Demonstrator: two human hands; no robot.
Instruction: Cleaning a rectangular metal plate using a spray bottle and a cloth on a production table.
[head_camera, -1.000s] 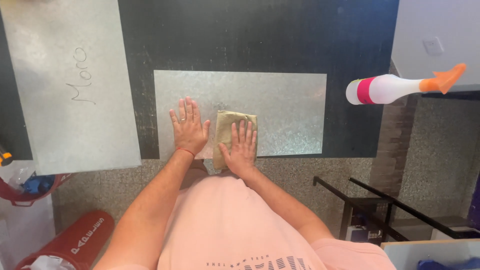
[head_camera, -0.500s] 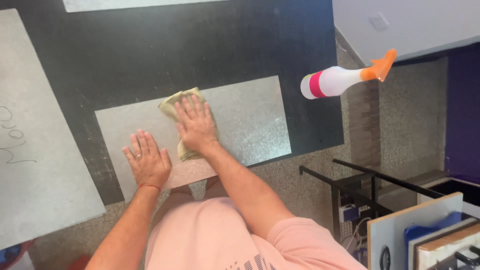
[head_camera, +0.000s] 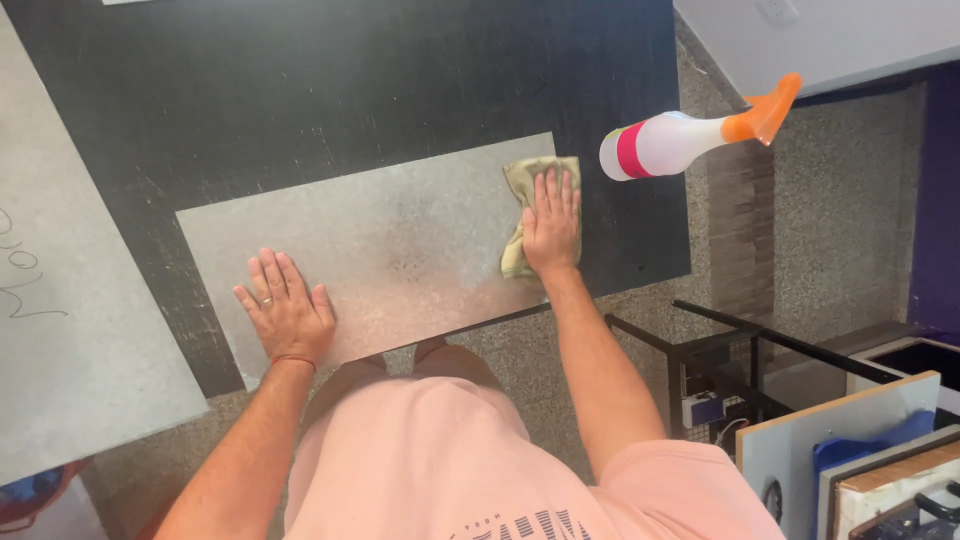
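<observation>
Right hand presses a cloth with fingers flat; left hand lies spread on the metal sheet.

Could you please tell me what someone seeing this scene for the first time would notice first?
Most striking is the white spray bottle with a pink band and orange trigger, lying at the right edge of the black table. Next, the right hand presses a yellowish cloth onto the far right corner of a grey metal sheet. The left hand lies flat, fingers spread, on the sheet's near left end.
</observation>
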